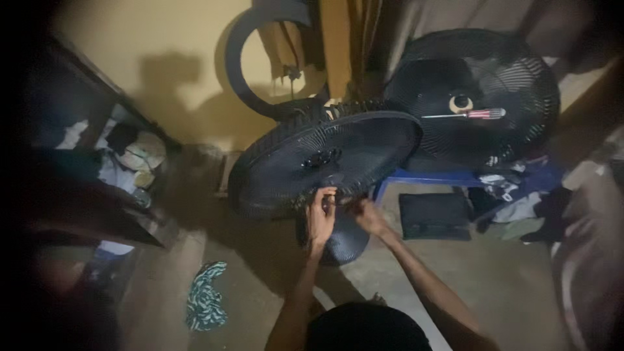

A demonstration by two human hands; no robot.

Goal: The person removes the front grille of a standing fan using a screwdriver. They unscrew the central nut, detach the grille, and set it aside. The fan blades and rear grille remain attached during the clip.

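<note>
A black fan grille cage (325, 159) stands tilted in the middle of the view, on top of a round dark base (344, 242). My left hand (320, 218) reaches up to the cage's lower rim, fingers curled on it. My right hand (368, 214) touches the same rim just to the right, fingers pinched at the edge. Whether either hand holds a small part is too dark to tell. A second black fan grille (484, 81) lies behind on a blue stool (429, 177), with a red-handled screwdriver (469, 114) resting on it.
A black ring (250, 78) leans on the yellow wall. A dark shelf (97, 169) with cloths and bowls stands at the left. A green patterned cloth (206, 300) lies on the floor, a black flat case (434, 216) under the stool, and heaped clothes (520, 195) at the right.
</note>
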